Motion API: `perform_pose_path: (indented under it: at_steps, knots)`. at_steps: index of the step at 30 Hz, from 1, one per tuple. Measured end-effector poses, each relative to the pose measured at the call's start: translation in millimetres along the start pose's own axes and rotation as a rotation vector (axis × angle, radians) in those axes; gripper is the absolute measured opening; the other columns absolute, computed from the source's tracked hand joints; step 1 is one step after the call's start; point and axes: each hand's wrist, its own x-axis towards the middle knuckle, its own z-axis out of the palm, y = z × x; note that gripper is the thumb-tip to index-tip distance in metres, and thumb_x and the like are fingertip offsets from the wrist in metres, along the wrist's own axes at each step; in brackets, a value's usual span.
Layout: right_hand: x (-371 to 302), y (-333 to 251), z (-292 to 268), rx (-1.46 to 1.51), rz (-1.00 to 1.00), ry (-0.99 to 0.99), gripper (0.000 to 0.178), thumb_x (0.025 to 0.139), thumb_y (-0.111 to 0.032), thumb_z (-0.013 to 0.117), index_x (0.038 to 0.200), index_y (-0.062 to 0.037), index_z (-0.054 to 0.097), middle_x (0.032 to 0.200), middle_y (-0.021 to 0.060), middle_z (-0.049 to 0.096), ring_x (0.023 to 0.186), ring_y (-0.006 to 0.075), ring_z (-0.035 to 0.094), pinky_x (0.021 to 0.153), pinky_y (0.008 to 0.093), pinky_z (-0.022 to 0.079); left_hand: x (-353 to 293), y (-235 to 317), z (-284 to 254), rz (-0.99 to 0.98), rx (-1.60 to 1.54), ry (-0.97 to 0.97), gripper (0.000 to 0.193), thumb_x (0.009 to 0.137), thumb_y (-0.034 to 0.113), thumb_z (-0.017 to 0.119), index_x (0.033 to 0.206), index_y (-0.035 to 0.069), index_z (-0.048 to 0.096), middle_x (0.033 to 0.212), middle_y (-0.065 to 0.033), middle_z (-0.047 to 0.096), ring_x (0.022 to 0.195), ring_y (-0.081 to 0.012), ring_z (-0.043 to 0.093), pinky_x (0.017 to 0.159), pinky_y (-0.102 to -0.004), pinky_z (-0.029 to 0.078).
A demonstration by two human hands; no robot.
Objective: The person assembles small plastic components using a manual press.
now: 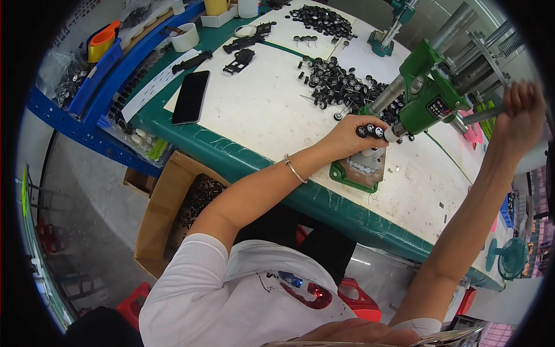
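My left hand (347,137) is closed on several small black toy wheels (370,131) with silver hubs, held under the ram of a green hand press (426,115). The ram's pale tip (391,135) sits right beside the wheels; whether it touches them I cannot tell. Below the hand shows the press's green base (356,180). Up at the right, my right hand (523,115) is wrapped round the press's metal lever (484,115). A heap of loose black wheels (347,87), some on thin axles, lies behind the press.
Another wheel pile (321,20) lies at the far side, near a second green press (383,41). A black phone (191,97) and black toy chassis parts (240,59) are at the left. A blue rack (95,115) and cardboard box (156,214) flank the table; a teal fan (512,258) stands right.
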Motion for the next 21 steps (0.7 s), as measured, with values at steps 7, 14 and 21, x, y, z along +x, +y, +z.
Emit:
perform_pose_path:
  at_steps: [7,14,21]
  knots:
    - [60.2,27.7,-1.3,-0.279,0.343,0.214,0.015,0.086,-0.017,0.059,0.086,-0.0023,0.058,0.065,0.0009,0.052,0.055,0.0081,0.048,0.049,0.0166,0.038,28.0,-7.7,-6.8,-0.081,-0.617,0.087,0.013,0.074,0.002,0.067,0.085,0.003,0.059,0.08,-0.008,0.064,0.074,-0.0137,0.062,0.074,-0.0278,0.049]
    - [-22.5,51.5,-8.3,-0.265,0.319,0.32,0.036,0.094,-0.038,0.046,0.103,-0.0058,0.059,0.086,0.0045,0.062,0.073,0.0123,0.056,0.062,0.0259,0.043,30.6,-22.2,-75.6,-0.116,0.086,0.472,0.016,0.072,0.014,0.073,0.082,0.002,0.068,0.062,0.0002,0.061,0.055,-0.0069,0.053,0.052,-0.0219,0.043]
    - [-154.4,101.0,-67.9,-0.99,0.777,-0.25,0.018,0.083,-0.019,0.061,0.097,-0.0083,0.065,0.086,0.004,0.062,0.073,0.0117,0.059,0.059,0.0251,0.047,35.9,-39.7,-104.5,-0.108,1.032,0.353,0.032,0.065,0.023,0.076,0.079,-0.002,0.062,0.073,-0.0178,0.065,0.069,-0.0329,0.063,0.065,-0.0376,0.048]
